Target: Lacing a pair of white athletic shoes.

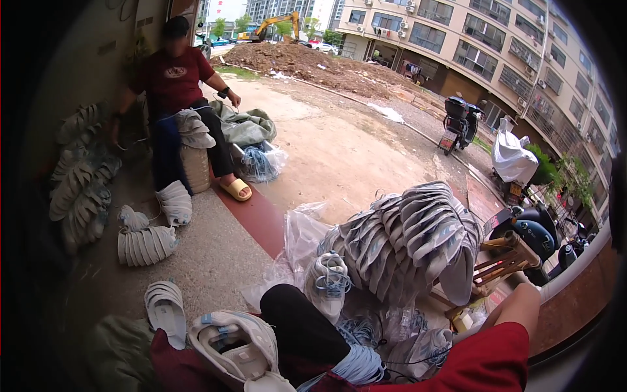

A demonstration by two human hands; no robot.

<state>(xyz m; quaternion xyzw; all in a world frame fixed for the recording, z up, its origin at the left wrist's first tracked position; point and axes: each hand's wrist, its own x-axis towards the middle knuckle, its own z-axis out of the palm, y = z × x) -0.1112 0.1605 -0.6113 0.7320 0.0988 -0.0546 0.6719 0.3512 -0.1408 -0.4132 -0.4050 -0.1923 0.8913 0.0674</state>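
Observation:
Neither of my hands shows. My bent right arm, in a red sleeve, comes in at the lower right; its forearm runs down beside a pale shoe upper [428, 347], and the hand is hidden. A white and light-blue shoe upper [238, 349] lies at my lap, its opening facing up. Next to my black-clad leg hangs a bundle of light-blue shoelaces [356, 366]. Beyond the knee stands a laced shoe upper [328, 282] with blue laces. Nested white uppers [166, 310] sit at the left.
A big pile of grey-white shoe uppers [418, 235] leans by a wooden stool [503, 264], with clear plastic sheeting [304, 228] beside it. A seated co-worker [179, 85] in a dark red shirt has strung uppers [147, 245] near their feet. Scooters [460, 124] stand outside.

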